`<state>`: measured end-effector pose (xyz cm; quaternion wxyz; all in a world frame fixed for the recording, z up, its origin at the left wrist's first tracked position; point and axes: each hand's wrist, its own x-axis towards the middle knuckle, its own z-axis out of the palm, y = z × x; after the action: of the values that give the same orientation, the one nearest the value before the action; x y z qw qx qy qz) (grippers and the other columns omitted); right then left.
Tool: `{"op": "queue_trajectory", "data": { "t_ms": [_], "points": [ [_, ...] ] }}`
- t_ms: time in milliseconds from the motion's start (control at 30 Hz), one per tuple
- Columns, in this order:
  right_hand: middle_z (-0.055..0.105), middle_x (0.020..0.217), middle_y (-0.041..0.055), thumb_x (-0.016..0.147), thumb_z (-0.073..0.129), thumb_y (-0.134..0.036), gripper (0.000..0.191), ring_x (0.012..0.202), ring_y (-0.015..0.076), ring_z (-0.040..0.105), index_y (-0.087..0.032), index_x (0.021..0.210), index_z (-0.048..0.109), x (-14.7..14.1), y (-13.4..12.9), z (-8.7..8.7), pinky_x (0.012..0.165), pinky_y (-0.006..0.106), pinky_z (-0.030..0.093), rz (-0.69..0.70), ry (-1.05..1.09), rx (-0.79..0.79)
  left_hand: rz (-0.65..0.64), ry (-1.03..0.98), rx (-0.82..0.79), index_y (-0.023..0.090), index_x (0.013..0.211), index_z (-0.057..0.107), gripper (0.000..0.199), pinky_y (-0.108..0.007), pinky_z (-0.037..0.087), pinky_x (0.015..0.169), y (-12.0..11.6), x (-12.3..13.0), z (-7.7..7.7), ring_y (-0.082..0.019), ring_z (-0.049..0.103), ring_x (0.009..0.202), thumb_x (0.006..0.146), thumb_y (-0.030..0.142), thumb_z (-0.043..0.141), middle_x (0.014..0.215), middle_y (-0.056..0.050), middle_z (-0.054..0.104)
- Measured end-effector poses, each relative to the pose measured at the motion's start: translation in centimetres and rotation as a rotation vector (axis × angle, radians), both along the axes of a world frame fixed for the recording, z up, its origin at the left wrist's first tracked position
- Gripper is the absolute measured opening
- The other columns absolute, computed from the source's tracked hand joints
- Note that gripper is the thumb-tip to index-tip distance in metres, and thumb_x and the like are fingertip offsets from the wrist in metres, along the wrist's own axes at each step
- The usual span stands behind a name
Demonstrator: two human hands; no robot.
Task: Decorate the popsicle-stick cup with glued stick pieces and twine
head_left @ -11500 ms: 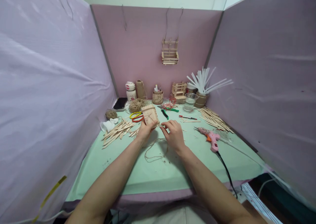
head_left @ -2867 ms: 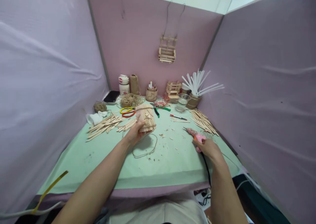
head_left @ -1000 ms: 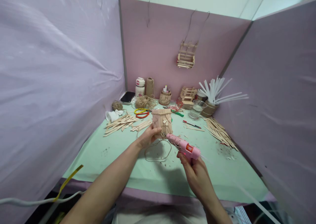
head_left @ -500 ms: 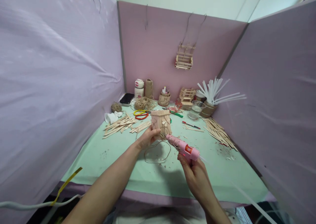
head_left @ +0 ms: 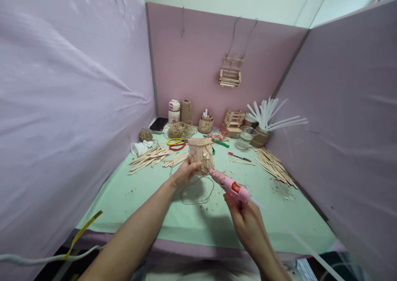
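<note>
My left hand (head_left: 186,171) is closed around the lower left side of a small wooden-stick cup (head_left: 201,151), held upright above the table. Twine runs along the cup's rim and base, and small heart shapes decorate its side. A loose loop of twine (head_left: 197,202) trails from its base toward the table. In my right hand (head_left: 242,213) is a pink glue gun (head_left: 231,184), gripped by its handle, with a clear glue stick out of its back end. Its nozzle points at the cup's lower right edge; whether it touches cannot be made out.
Craft sticks (head_left: 150,158) lie left, more sticks (head_left: 274,167) right. Scissors (head_left: 176,144), a pen (head_left: 239,156), twine (head_left: 181,130), a clear cup (head_left: 246,137) and a pot of glue sticks (head_left: 263,134) stand or lie behind. A stick basket (head_left: 230,76) hangs on the back wall.
The glue gun's nozzle has shifted very slightly relative to the cup's base. Both hands keep their holds; the whole view has moved a little.
</note>
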<state>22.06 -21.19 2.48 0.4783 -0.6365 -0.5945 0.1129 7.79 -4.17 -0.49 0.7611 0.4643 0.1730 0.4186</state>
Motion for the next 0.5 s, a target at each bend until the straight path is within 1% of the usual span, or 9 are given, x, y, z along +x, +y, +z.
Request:
{"op": "queue_trajectory", "data": {
  "t_ms": [100,167,233,333,400,500],
  "points": [
    [0.067,0.108,0.0092,0.093,0.045,-0.039,0.038,0.101,0.0255,0.060,-0.020,0.123,0.060,0.14,-0.02,-0.12,0.088,0.038,0.049,0.040,-0.053,-0.021,-0.008,0.008,0.016,0.018,0.121,0.057,0.058,-0.039,0.051,0.089,0.00,-0.03,0.06,-0.029,0.063,0.109,0.067,0.033,0.075,0.116,-0.012,0.067],
    [0.066,0.110,0.0086,0.094,0.044,-0.038,0.039,0.101,0.0252,0.060,-0.022,0.127,0.058,0.15,-0.06,-0.06,0.089,0.038,0.048,0.050,-0.066,-0.021,-0.019,0.010,0.027,0.018,0.120,0.057,0.058,-0.038,0.051,0.089,-0.06,-0.03,0.15,-0.029,0.062,0.111,0.067,0.032,0.075,0.117,-0.012,0.067],
    [0.067,0.107,0.0085,0.094,0.044,-0.039,0.039,0.099,0.0257,0.061,-0.023,0.127,0.058,0.14,-0.14,0.05,0.087,0.038,0.049,0.042,-0.065,-0.020,-0.018,0.017,0.031,0.018,0.119,0.058,0.057,-0.037,0.051,0.089,-0.13,0.01,0.22,-0.029,0.062,0.111,0.067,0.032,0.075,0.118,-0.012,0.067],
    [0.067,0.108,0.0088,0.094,0.043,-0.040,0.040,0.101,0.0263,0.060,-0.022,0.126,0.058,0.19,-0.20,0.06,0.090,0.039,0.047,0.041,-0.060,-0.034,0.005,0.027,0.024,0.018,0.119,0.058,0.059,-0.037,0.051,0.089,-0.20,0.11,0.21,-0.029,0.062,0.110,0.065,0.033,0.076,0.118,-0.012,0.067],
    [0.066,0.110,0.0090,0.094,0.043,-0.040,0.039,0.102,0.0258,0.060,-0.021,0.125,0.057,0.32,-0.17,-0.16,0.090,0.039,0.047,0.036,-0.065,-0.041,0.017,0.025,0.026,0.018,0.119,0.058,0.061,-0.037,0.050,0.090,-0.17,0.16,0.12,-0.028,0.062,0.109,0.064,0.033,0.077,0.117,-0.012,0.067],
    [0.065,0.110,0.0095,0.093,0.045,-0.039,0.035,0.101,0.0250,0.059,-0.020,0.119,0.059,0.45,-0.07,-0.64,0.088,0.038,0.047,0.000,-0.097,-0.011,0.033,0.035,0.060,0.017,0.120,0.057,0.062,-0.039,0.048,0.094,0.01,0.10,-0.11,-0.028,0.062,0.110,0.064,0.032,0.077,0.119,-0.013,0.066]
  ]
}}
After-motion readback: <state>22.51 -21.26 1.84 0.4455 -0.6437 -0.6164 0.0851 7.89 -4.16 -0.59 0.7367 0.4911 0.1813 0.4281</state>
